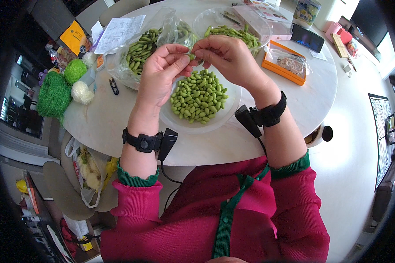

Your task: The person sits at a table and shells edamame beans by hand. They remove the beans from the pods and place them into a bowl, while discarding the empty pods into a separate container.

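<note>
My left hand point(166, 67) and my right hand point(222, 54) meet at the fingertips, pinching a green edamame pod point(192, 57) between them; the fingers cover most of it. Below them is a pale shallow bowl point(197, 127) holding a heap of shelled green beans point(199, 98). To the left of my left hand, a clear plastic bag point(117, 67) lies open around whole edamame pods point(144, 46). Behind my right hand, a clear round bowl point(265, 26) contains more green pods point(232, 32).
Thread snips point(113, 86) lie left of the bag, near balls of green yarn point(54, 95) and white yarn point(82, 92). On the right are an orange box point(284, 62) with a wrapped item and a propped phone point(307, 38). A handwritten sheet point(120, 33) lies at the back left.
</note>
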The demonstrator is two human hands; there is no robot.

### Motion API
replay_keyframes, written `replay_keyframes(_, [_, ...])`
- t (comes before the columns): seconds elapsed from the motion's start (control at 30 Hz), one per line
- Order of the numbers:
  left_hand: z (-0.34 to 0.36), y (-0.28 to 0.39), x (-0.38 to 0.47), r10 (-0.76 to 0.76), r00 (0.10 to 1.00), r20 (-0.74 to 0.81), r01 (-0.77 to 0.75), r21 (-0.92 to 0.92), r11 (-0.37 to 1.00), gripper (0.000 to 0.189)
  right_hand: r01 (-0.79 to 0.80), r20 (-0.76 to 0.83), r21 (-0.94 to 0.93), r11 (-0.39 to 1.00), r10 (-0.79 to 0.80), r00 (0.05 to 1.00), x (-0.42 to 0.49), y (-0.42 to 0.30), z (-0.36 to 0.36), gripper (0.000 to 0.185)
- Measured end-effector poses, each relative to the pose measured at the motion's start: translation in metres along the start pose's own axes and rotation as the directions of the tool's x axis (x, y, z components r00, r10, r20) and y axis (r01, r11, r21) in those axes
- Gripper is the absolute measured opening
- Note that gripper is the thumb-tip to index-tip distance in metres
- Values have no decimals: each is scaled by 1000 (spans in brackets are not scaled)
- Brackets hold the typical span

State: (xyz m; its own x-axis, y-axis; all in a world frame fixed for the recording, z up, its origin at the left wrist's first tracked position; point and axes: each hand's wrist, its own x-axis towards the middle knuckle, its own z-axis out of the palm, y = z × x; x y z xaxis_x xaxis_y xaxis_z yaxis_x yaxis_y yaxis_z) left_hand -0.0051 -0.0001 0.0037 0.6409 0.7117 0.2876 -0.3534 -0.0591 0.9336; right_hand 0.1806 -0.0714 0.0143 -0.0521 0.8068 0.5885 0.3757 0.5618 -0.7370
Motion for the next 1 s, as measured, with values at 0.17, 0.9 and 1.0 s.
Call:
replay_keyframes(0.17, [1, 0, 0, -8, 1000, 15, 8, 5, 1000, 21, -67, 45, 60, 996, 64, 997, 0, 2, 0, 14])
replay_keyframes(0.9, [8, -3, -2, 279, 960, -25, -248, 386, 888, 16, -216, 6, 116, 970, 217, 976, 0, 1, 1, 20])
replay_keyframes(1.0, [9, -3, -2, 362, 932, -12, -301, 531, 792, 14, -235, 15, 171, 957, 236, 972, 0, 1, 2, 22])
